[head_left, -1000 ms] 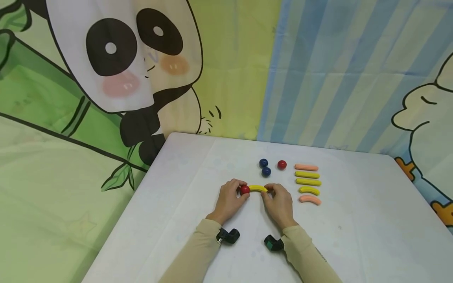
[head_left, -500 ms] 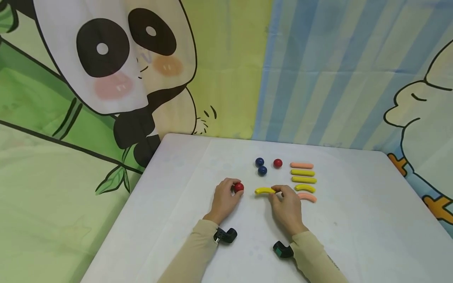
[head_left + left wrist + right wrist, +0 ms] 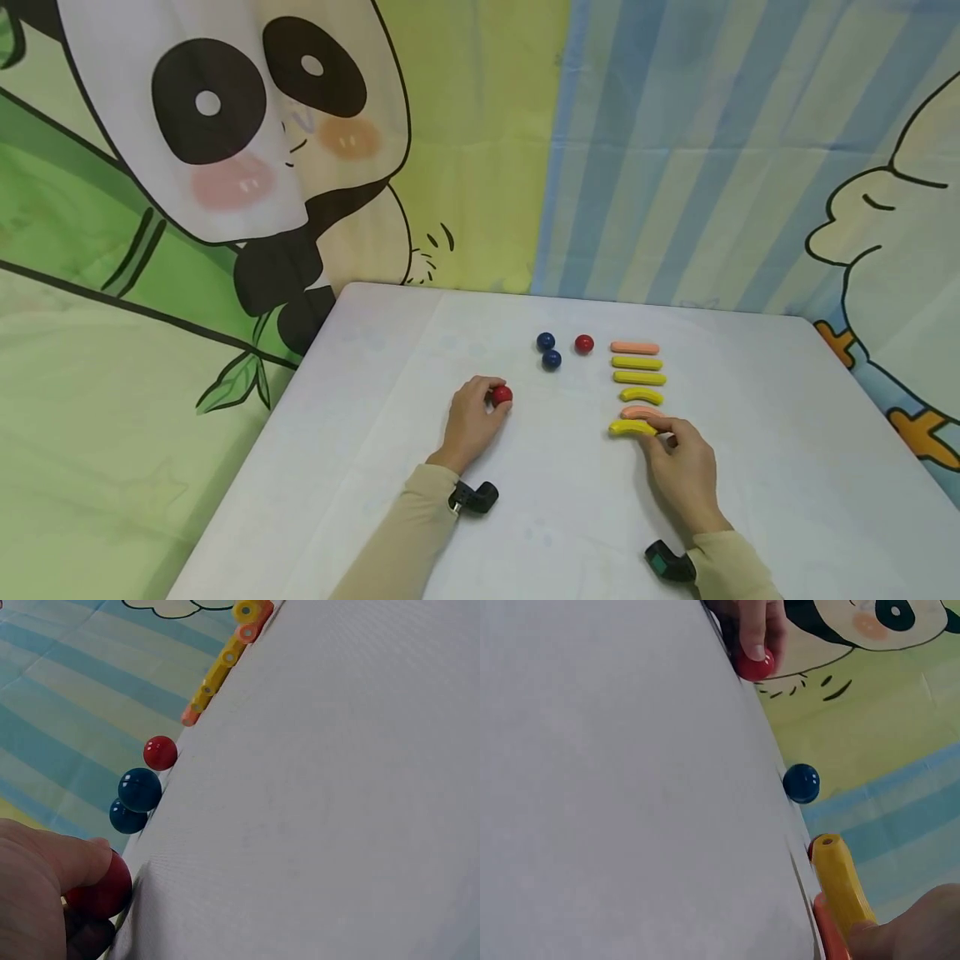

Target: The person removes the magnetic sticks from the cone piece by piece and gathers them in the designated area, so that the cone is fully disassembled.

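My left hand (image 3: 467,427) grips a glossy red ball (image 3: 502,396) between thumb and fingers at the middle of the table; in the left wrist view the thumb lies across this ball (image 3: 109,891). Farther right, my right hand (image 3: 684,473) pinches the right end of a curved yellow stick (image 3: 627,427). A small hole shows in the stick's free end (image 3: 828,841) in the right wrist view. Just behind this stick lies a curved pink stick (image 3: 636,412), partly covered by the right hand's fingers. Whether the yellow stick touches the table, I cannot tell.
Behind the curved pink stick, a column holds a curved yellow stick (image 3: 641,395), two straight yellow sticks (image 3: 639,378) and a straight pink stick (image 3: 634,347). Left of it are a second red ball (image 3: 584,344) and two dark blue balls (image 3: 551,360). A printed curtain (image 3: 480,167) hangs behind the white table (image 3: 405,375).
The yellow stick has come away from the held red ball and travelled right with my right hand, to the front of the column. My left hand stays on its ball; the head view has shifted slightly.
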Demonstrator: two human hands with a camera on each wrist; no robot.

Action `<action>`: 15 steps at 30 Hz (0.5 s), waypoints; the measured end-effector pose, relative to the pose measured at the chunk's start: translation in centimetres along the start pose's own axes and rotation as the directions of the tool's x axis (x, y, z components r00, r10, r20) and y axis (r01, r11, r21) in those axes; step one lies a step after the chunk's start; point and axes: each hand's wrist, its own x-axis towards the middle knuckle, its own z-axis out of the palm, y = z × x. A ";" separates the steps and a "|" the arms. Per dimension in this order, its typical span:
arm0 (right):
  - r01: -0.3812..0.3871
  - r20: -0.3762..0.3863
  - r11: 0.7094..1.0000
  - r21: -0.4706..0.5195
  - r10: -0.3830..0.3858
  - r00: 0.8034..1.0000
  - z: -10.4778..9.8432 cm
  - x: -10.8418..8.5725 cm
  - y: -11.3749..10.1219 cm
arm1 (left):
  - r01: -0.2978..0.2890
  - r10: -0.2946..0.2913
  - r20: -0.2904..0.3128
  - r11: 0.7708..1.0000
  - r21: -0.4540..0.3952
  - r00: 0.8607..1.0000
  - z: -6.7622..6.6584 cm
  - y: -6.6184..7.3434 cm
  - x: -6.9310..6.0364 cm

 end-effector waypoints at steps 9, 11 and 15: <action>-0.024 0.000 0.998 -0.060 0.024 1.000 -0.7 0.3 1.5 | 0.005 -0.005 0.002 1.000 -0.008 1.000 -0.1 0.1 0.0; -0.024 0.002 0.998 -0.061 0.025 1.000 -0.6 0.3 1.6 | -0.001 0.001 -0.001 1.000 -0.009 1.000 -0.1 0.1 0.0; -0.041 0.009 0.997 -0.071 0.042 0.999 -0.6 0.2 1.5 | -0.006 0.006 -0.005 1.000 -0.004 1.000 -0.1 0.0 0.0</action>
